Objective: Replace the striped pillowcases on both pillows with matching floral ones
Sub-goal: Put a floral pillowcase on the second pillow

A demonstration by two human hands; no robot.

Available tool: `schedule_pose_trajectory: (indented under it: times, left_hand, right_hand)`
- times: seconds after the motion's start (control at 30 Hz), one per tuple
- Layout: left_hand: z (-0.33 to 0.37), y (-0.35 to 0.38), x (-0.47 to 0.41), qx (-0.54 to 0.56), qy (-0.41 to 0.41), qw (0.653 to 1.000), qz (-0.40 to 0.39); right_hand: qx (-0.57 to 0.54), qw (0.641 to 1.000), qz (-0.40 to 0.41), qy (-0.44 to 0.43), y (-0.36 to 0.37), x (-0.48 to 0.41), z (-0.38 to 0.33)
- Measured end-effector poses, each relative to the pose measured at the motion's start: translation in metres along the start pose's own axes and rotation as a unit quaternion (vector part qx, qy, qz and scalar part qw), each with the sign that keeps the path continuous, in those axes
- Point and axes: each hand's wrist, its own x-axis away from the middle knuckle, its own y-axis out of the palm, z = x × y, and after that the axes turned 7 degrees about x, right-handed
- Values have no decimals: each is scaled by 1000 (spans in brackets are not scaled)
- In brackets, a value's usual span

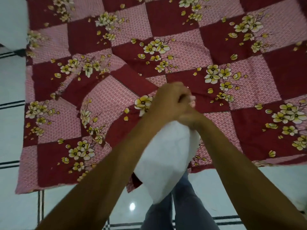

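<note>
A bare white pillow (163, 161) stands on end between my forearms, at the near edge of the bed. My right hand (191, 119) grips its top corner. Just above, my left hand (167, 101) is curled tight against my right hand, and a bit of pink fabric (192, 101) shows at its fingertips. A floral red-and-pink piece of cloth (98, 103), matching the sheet, lies rumpled on the bed left of my hands. Another flap of that print (132, 182) hangs under the pillow's lower left side. The hands are blurred. No striped pillowcase is in view.
The bed is covered by a red-and-pink checked sheet with yellow flowers (216, 39). A glossy pale tiled floor with dark lines (66, 206) runs along the near and left sides. My legs in grey trousers (181, 213) stand below the pillow.
</note>
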Motion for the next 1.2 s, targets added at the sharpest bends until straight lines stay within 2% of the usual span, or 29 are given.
schedule_pose_trajectory:
  times: [0.07, 0.13, 0.17, 0.27, 0.33, 0.4, 0.47, 0.53, 0.6, 0.67, 0.77, 0.87, 0.97, 1.03, 1.13, 1.2]
  left_hand:
    - [4, 2, 14, 63, -21, 996, 57]
    - [-17, -2, 27, 79, -67, 989, 104]
    - [-29, -4, 36, 82, -94, 987, 98]
    - [-50, 2, 69, 118, -169, 979, 10]
    - [-58, 8, 97, 98, -201, 975, -7]
    - [-67, 10, 128, 45, -246, 968, 27]
    - [-75, 13, 160, -4, -301, 951, 63]
    - [-85, 22, 190, -39, -379, 924, 38]
    - [-100, 36, 214, -78, -434, 897, -41]
    - [-119, 51, 233, -49, -450, 888, -84]
    - [-130, 63, 240, 131, -473, 871, -13]
    - [-125, 63, 239, 279, -499, 817, 70]
    - [-112, 65, 247, 295, -482, 825, 7]
    - [-106, 71, 254, 268, -449, 851, -43]
    - [-108, 73, 264, 213, -410, 885, -54]
    - [-115, 70, 266, 169, -416, 890, -77]
  right_hand:
    - [8, 998, 36, -51, -11, -5, -3]
    - [48, 990, 124, -55, -17, -7, 6]
    - [104, 976, 184, -58, -17, -8, 17]
    - [249, 910, 321, -80, 0, 6, 51]
    - [241, 893, 381, -6, 15, 27, 74]
    - [118, 895, 419, 99, 36, 53, 90]
    - [-104, 899, 380, 190, 61, 76, 104]
    - [-274, 885, 292, 239, 84, 93, 112]
    - [-327, 878, 234, 260, 97, 102, 114]
    - [-348, 873, 222, 260, 101, 101, 114]
    - [-383, 858, 197, 280, 102, 90, 109]
    - [-412, 855, 173, 264, 101, 78, 99]
    - [-439, 859, 137, 224, 105, 63, 79]
    - [-463, 853, 125, 206, 112, 45, 69]
    - [-436, 865, 120, 217, 125, 14, 62]
    - [-405, 876, 125, 229, 128, -1, 65]
